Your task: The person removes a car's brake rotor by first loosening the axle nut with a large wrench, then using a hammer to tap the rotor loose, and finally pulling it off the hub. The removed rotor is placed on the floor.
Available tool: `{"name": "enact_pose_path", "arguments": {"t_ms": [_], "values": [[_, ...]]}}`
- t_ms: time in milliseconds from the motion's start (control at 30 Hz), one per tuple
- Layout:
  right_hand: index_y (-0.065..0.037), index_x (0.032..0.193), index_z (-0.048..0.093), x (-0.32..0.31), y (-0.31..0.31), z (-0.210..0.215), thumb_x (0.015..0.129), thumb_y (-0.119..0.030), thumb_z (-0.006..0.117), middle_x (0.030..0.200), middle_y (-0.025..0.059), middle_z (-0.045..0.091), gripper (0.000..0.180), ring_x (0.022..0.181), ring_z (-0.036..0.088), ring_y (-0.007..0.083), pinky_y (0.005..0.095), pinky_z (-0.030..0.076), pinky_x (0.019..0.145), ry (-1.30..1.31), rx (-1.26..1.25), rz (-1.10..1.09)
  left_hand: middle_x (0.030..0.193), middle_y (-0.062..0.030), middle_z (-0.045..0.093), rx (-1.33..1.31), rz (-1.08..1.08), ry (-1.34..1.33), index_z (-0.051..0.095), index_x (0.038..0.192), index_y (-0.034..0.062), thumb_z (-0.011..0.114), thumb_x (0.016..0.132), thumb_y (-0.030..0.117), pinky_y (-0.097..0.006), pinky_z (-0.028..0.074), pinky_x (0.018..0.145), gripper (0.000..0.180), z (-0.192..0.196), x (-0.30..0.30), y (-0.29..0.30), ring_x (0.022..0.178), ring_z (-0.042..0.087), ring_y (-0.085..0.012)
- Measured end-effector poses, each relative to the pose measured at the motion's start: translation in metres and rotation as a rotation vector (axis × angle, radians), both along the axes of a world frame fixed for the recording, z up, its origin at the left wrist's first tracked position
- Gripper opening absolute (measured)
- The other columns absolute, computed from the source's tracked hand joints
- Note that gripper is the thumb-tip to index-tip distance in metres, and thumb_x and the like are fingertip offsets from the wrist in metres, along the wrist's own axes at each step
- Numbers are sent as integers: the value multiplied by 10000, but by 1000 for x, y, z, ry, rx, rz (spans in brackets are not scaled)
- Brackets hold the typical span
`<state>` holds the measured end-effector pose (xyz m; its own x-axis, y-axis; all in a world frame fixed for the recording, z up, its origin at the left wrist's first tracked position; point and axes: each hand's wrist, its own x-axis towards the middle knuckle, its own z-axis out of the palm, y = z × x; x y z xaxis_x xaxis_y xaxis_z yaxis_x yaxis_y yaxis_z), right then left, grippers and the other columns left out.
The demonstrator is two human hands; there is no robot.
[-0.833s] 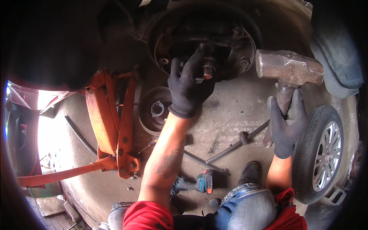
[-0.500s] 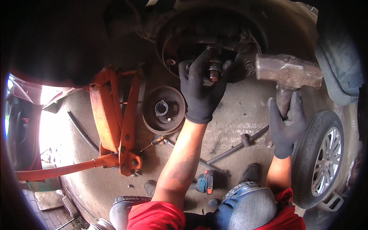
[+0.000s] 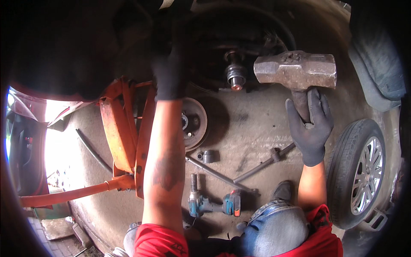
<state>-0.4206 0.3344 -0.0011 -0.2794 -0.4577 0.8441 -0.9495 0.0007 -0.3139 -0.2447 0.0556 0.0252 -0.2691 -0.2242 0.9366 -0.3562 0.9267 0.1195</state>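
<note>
The right grip [image 3: 311, 126], black-gloved, is clamped on the heavy grey steel sledgehammer [image 3: 295, 70]; the left grip [image 3: 170, 73], whose closure I cannot tell, is raised left of the rusty wheel hub spindle [image 3: 235, 73].

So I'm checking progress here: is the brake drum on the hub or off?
Off: the round rusty brake drum lies on the concrete, and the bare hub spindle shows.

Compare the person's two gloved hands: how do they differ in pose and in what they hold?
The right hand grips a sledgehammer just below its head; the left hand holds nothing visible. The right is sharp and lit; the left is blurred, raised into the dark wheel arch. Both wear dark gloves.
</note>
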Motion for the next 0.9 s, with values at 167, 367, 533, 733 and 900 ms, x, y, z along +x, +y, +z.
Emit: {"name": "enact_pose_path", "arguments": {"t_ms": [167, 367, 533, 733, 900], "values": [[65, 1160, 609, -2, 26, -19, 734, -80, 789, 1033, 229, 659, 484, 901, 681, 347, 380, 535, 790, -31, 106, -88, 1142, -237, 598, -153, 57, -159, 521, 1310, 15, 563, 869, 34, -420, 470, 886, 443, -15, -11, -17, 1034, 581, -385], [83, 1192, 592, -12, 48, -54, 749, -91, 781, 1082, 198, 672, 512, 971, 669, 248, 358, 505, 875, -273, 267, -92, 1140, -239, 612, -115, -14, -62, 526, 1320, 56, 510, 931, 71, -426, 484, 870, 390, -6, -21, -14, 1019, 605, -383], [89, 1197, 590, -32, 38, -107, 781, -114, 753, 1058, 199, 684, 490, 982, 663, 234, 334, 490, 891, -519, 362, 4, 1134, -242, 620, -91, -21, -59, 533, 1312, 71, 479, 963, 91, -435, 493, 854, 354, 1, -16, -14, 1004, 616, -392], [-4, 1203, 618, -70, 7, -171, 795, -198, 725, 1055, 216, 673, 464, 992, 664, 317, 365, 500, 875, -604, 579, 68, 1065, -260, 615, -127, 120, -187, 532, 1268, 37, 481, 936, 78, -487, 481, 809, 338, -28, -15, -44, 951, 593, -450], [-29, 1210, 597, -82, -10, -215, 803, -195, 671, 1122, 220, 641, 446, 1016, 623, 381, 442, 490, 896, -220, 903, -58, 1032, -269, 609, -11, 120, -208, 519, 1278, 38, 477, 942, 83, -476, 489, 758, 342, -21, -13, -43, 902, 601, -440]]}}
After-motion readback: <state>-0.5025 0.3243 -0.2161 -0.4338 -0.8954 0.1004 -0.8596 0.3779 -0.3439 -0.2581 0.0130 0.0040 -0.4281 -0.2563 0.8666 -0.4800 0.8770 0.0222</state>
